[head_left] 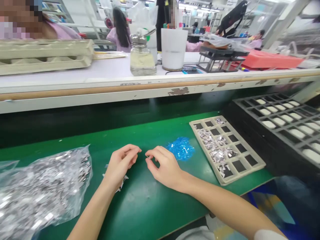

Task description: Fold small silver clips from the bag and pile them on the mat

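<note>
My left hand (123, 162) hovers over the green mat with its fingers curled and thumb against them; whatever they hold is hidden. Several small silvery pieces (122, 183) lie under and beside that hand. Just to its right, my right hand (166, 168) pinches a small thin piece (149, 156) between thumb and forefinger, too small to name. The fingertips of the two hands face each other, a little apart. Behind my right hand is a heap of blue plastic strips (181, 148). A beige compartment tray (252, 168) with similar silvery pieces in some cells lies farther right.
A clear plastic bag (47, 190) full of silvery pieces lies at left. A black tray (260, 111) with white rounded parts stands at far right. The raised shelf (107, 88) carries a glass bottle (142, 61), a white cup (174, 48) and egg-carton-like trays (45, 55). People sit beyond.
</note>
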Action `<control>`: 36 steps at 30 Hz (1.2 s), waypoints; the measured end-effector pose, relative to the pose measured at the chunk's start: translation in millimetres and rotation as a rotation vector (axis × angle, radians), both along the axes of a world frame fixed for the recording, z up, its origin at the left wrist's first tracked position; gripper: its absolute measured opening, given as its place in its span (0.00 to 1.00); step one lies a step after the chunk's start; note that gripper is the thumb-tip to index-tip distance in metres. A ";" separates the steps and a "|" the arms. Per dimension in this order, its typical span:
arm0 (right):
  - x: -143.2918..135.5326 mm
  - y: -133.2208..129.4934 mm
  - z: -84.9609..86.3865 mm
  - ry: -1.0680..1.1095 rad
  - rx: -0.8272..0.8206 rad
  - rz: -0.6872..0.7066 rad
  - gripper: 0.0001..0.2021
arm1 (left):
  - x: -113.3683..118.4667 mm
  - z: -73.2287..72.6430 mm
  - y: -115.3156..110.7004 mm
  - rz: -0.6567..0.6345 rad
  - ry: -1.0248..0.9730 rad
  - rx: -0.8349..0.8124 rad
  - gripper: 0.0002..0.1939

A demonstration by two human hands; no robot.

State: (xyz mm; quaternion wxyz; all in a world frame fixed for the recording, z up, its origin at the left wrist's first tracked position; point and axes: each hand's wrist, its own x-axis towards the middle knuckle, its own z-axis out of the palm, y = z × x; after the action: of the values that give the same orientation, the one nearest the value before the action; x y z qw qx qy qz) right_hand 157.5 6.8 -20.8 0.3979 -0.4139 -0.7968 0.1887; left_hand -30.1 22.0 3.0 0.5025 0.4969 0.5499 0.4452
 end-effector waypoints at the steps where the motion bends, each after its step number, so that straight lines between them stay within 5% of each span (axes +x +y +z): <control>1: 2.2 3.9 0.8 0.033 -0.015 -0.053 0.07 | 2.3 0.0 -1.8 -0.027 0.052 0.008 0.17; 6: 8.0 13.1 -2.1 0.002 -0.048 -0.117 0.04 | 13.9 -6.8 -8.7 -0.136 0.267 0.083 0.22; 16: 9.4 12.3 -5.4 -0.001 -0.015 0.042 0.11 | 8.4 -15.7 -6.3 -0.167 0.346 0.140 0.25; 20: 10.3 14.8 0.4 0.114 -0.131 -0.062 0.12 | 8.9 -14.0 -7.8 -0.172 0.381 0.126 0.25; 25: 11.3 19.7 2.7 0.188 -0.212 -0.087 0.03 | 8.2 -15.7 -7.5 -0.164 0.403 0.137 0.25; 36: 6.6 14.9 8.8 0.336 -0.177 0.012 0.04 | 18.8 -10.8 -7.6 -0.130 0.263 0.186 0.21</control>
State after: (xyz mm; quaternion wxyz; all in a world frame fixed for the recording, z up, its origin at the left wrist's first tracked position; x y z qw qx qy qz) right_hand 164.1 21.6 -12.0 0.4862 -0.4052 -0.7019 0.3268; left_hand -11.3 14.3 -7.8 0.4057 0.6297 0.5341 0.3919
